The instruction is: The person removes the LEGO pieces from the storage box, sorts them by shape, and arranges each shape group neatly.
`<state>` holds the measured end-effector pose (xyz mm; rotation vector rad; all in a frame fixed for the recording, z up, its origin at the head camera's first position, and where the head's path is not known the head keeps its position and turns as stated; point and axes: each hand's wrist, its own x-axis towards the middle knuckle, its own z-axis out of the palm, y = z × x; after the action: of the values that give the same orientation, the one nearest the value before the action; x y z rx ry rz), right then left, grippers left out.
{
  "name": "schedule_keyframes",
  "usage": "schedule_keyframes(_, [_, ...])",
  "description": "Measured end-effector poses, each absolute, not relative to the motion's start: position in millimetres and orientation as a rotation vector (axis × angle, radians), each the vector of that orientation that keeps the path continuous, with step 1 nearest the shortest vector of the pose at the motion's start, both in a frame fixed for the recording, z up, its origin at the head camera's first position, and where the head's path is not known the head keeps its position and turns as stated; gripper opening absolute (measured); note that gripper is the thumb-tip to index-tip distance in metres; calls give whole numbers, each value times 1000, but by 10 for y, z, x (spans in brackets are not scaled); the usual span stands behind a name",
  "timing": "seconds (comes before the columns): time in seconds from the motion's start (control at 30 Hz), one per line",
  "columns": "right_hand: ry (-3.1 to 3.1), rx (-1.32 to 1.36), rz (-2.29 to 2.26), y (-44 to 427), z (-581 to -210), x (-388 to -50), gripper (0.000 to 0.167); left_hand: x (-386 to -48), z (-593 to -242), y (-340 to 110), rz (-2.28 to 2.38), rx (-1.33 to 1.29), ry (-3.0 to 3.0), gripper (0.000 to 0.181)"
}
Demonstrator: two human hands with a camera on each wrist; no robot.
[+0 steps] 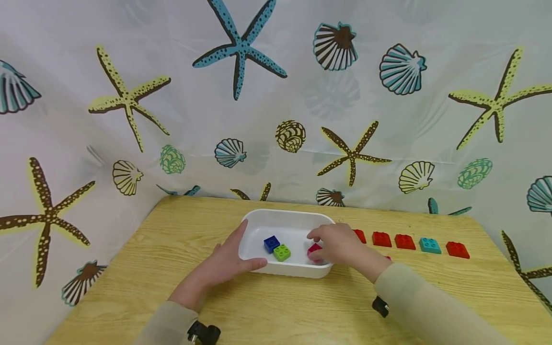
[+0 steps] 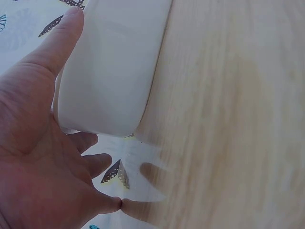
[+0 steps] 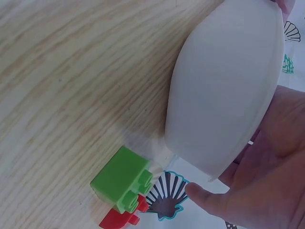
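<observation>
A white plastic bin stands on the table. My left hand spans its left end, the thumb along the front wall and the other fingers spread by the end wall. Over the right end reaches my right hand, its thumb and fingers pinching a pink toy building block inside the bin. A dark blue block and a lime green block lie on the bin floor. In the right wrist view, the bin wall hides the right fingertips.
Right of the bin is a row with red blocks and a light blue block. The right wrist view shows a green block beside a red one. Behind the wooden table hangs a shell-printed curtain.
</observation>
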<state>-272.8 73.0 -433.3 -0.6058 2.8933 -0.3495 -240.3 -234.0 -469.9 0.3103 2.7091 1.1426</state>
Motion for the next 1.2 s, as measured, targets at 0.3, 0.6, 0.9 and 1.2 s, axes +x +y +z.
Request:
schedule_keyframes(0.3, [2899, -563, -321, 699, -4329, -2712, 40, -2380, -4669, -2332, 1126, 317, 2721, 126])
schedule_keyframes(0.6, [2925, -551, -335, 633, -4362, -2752, 31, -2377, -4653, -2330, 1151, 332, 2704, 126])
schedule_keyframes(0.9, [3017, -593, -426, 530, -4365, -2777, 32, -2383, -4674, -2346, 1115, 344, 2732, 127])
schedule_keyframes(1.2, [3067, -665, -443, 463, -4440, -2791, 31, -2401, -4710, -2353, 1113, 343, 2744, 126])
